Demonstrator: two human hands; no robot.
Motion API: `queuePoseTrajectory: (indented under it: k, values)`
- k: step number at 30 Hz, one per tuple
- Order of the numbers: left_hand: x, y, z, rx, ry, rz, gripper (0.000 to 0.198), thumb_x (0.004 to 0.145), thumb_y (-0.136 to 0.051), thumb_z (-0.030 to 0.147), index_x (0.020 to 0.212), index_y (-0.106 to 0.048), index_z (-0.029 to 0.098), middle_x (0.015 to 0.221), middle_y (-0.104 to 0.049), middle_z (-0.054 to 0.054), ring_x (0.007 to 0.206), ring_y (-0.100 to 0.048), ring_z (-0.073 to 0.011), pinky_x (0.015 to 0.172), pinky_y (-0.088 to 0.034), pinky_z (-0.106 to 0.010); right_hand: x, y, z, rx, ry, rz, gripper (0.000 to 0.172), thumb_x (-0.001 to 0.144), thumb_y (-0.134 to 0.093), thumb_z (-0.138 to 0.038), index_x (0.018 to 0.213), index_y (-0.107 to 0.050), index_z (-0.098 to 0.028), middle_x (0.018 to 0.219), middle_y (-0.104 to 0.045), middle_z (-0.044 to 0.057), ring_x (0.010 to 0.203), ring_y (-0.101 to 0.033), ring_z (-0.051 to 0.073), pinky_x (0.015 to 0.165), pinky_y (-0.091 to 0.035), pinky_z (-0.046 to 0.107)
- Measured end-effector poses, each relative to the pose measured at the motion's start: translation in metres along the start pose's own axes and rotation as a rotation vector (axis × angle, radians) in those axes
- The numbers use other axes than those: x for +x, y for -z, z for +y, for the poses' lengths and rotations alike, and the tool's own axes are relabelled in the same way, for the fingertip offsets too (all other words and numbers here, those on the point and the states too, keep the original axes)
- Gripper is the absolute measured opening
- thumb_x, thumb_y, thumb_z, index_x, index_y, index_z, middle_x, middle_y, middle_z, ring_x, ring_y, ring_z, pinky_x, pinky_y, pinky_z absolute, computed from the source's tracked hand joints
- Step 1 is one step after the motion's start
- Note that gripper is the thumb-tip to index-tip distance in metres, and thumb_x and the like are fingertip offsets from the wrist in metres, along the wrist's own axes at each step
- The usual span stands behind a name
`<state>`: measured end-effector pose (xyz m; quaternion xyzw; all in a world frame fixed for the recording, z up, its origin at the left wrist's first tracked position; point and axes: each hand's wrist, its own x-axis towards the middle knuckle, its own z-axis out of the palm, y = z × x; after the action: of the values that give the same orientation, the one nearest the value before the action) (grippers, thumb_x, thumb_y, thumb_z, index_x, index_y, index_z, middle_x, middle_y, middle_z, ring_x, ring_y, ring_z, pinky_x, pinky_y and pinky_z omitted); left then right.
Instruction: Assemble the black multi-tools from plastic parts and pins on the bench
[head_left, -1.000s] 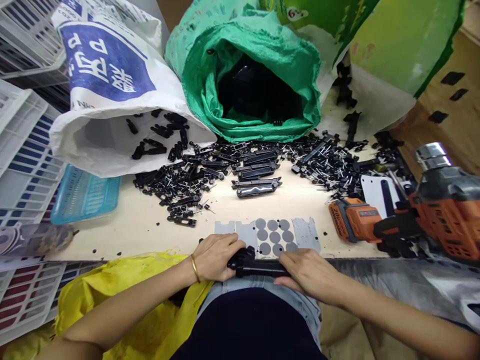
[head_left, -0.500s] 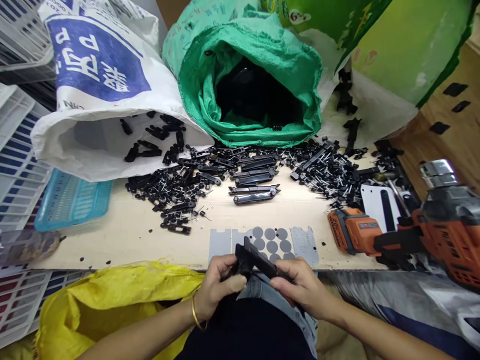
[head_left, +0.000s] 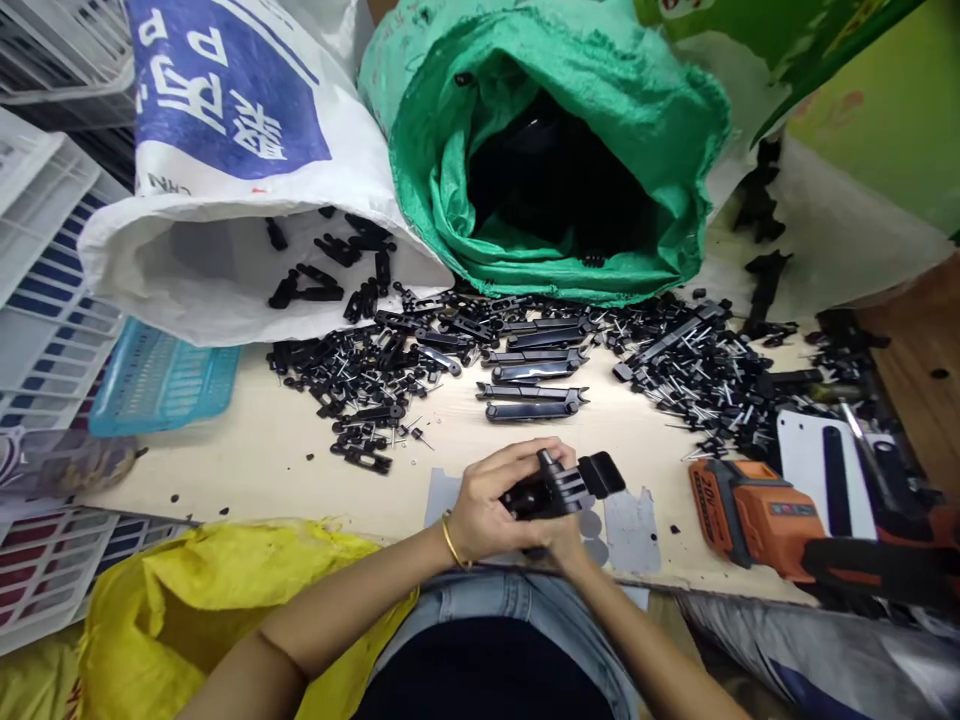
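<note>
My left hand (head_left: 480, 500) wraps around a black plastic mount (head_left: 568, 488) with parallel prongs and a flat black tab at its right end. It is held just above the table's front edge. My right hand (head_left: 568, 540) is closed around the far side of the same piece, most of its fingers hidden behind it. Under the hands lie grey sheets (head_left: 631, 532) with round discs (head_left: 592, 525), partly covered. Beyond them, several long black folding parts (head_left: 534, 402) lie in a stacked row.
Heaps of black fittings with metal pins lie left (head_left: 352, 375) and right (head_left: 705, 375). Behind stand an open white sack (head_left: 262, 180) and a green sack (head_left: 555, 280). An orange power tool (head_left: 776, 515) lies right, a blue basket (head_left: 169, 380) left, a yellow sack (head_left: 225, 570) below.
The black mount has turned, so its prongs now face right and up. Both hands have come together around it and moved forward over the table edge. The view has shifted slightly.
</note>
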<state>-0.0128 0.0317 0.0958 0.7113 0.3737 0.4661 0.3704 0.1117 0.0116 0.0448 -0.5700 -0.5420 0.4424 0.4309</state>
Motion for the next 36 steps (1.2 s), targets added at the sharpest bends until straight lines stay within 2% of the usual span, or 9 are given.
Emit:
queuePoseTrajectory:
  k: [4,7,15,20,23,26,30,33,36]
  values:
    - [-0.003,-0.012,-0.047,0.539,-0.202,-0.128,0.045,0.082,-0.058,0.043,0.116,-0.056,0.013,0.121,-0.061,-0.014,0.110,-0.059,-0.0231,0.091,-0.051,-0.034,0.077,0.062,0.004,-0.377,0.095,0.342,0.021,0.080,-0.047,-0.035,0.091,-0.054,-0.018,0.090,-0.058,0.007,0.086,-0.053,0.020,0.079,-0.043,0.037]
    - [-0.002,-0.026,-0.074,0.803,-0.236,-0.256,0.037,0.087,-0.053,0.033,0.118,-0.054,0.014,0.132,-0.053,-0.013,0.124,-0.048,-0.0252,0.103,-0.041,-0.040,0.140,0.089,-0.013,-0.591,0.178,0.263,0.015,0.080,-0.045,-0.028,0.082,-0.055,-0.017,0.083,-0.060,0.007,0.078,-0.053,0.018,0.076,-0.043,0.035]
    - [0.016,-0.025,-0.088,0.745,-0.166,-0.427,0.066,0.084,-0.045,0.034,0.141,-0.027,0.008,0.148,-0.029,-0.016,0.138,-0.023,-0.0261,0.114,-0.021,-0.042,0.315,0.052,-0.026,-0.769,0.182,0.240,0.036,0.078,-0.052,-0.035,0.100,-0.060,-0.007,0.100,-0.062,0.016,0.101,-0.054,0.025,0.083,-0.037,0.039]
    - [0.020,-0.012,-0.080,0.480,-0.197,-0.304,0.059,0.082,-0.044,0.032,0.136,-0.036,0.011,0.141,-0.040,-0.014,0.133,-0.035,-0.0231,0.107,-0.035,-0.042,0.357,0.054,-0.002,-0.656,0.145,0.311,0.036,0.072,-0.057,-0.030,0.098,-0.064,-0.007,0.098,-0.065,0.019,0.103,-0.055,0.027,0.084,-0.036,0.041]
    - [0.026,0.021,-0.086,0.452,-0.228,-0.007,0.044,0.086,-0.034,0.015,0.130,-0.043,0.017,0.120,-0.059,-0.008,0.113,-0.054,-0.0141,0.092,-0.049,-0.033,0.336,0.073,-0.006,-0.395,0.068,0.365,0.029,0.074,-0.055,-0.035,0.094,-0.066,-0.016,0.098,-0.066,0.014,0.093,-0.062,0.026,0.071,-0.041,0.038]
    - [0.042,0.074,-0.107,0.703,0.011,0.204,0.038,0.085,-0.039,0.010,0.121,-0.051,0.016,0.111,-0.061,-0.009,0.111,-0.054,-0.0196,0.095,-0.046,-0.042,0.263,0.095,-0.021,-0.003,-0.058,0.321,0.030,0.079,-0.052,-0.038,0.103,-0.061,-0.023,0.100,-0.066,0.010,0.082,-0.064,0.022,0.063,-0.041,0.037]
    - [0.068,0.125,-0.141,0.962,0.227,0.070,0.026,0.083,-0.048,0.013,0.106,-0.060,0.014,0.112,-0.059,-0.012,0.111,-0.051,-0.0260,0.097,-0.040,-0.046,0.121,0.113,-0.029,0.262,-0.107,0.054,0.023,0.084,-0.051,-0.036,0.100,-0.062,-0.024,0.088,-0.065,0.006,0.071,-0.060,0.015,0.065,-0.042,0.033]
    - [0.075,0.137,-0.143,1.024,0.217,-0.037,0.021,0.084,-0.049,0.015,0.099,-0.063,0.016,0.101,-0.060,-0.010,0.100,-0.053,-0.0254,0.092,-0.041,-0.044,0.031,0.112,-0.017,0.061,-0.192,-0.142,0.026,0.085,-0.049,-0.039,0.100,-0.062,-0.022,0.093,-0.065,0.006,0.078,-0.060,0.018,0.073,-0.046,0.034]
    - [0.065,0.146,-0.116,1.050,0.223,-0.066,0.022,0.085,-0.049,0.020,0.102,-0.064,0.018,0.099,-0.058,-0.010,0.093,-0.053,-0.0242,0.084,-0.043,-0.041,-0.023,0.098,0.004,-0.294,-0.146,-0.245,0.029,0.088,-0.045,-0.039,0.107,-0.060,-0.022,0.107,-0.063,0.008,0.100,-0.056,0.023,0.087,-0.044,0.039]
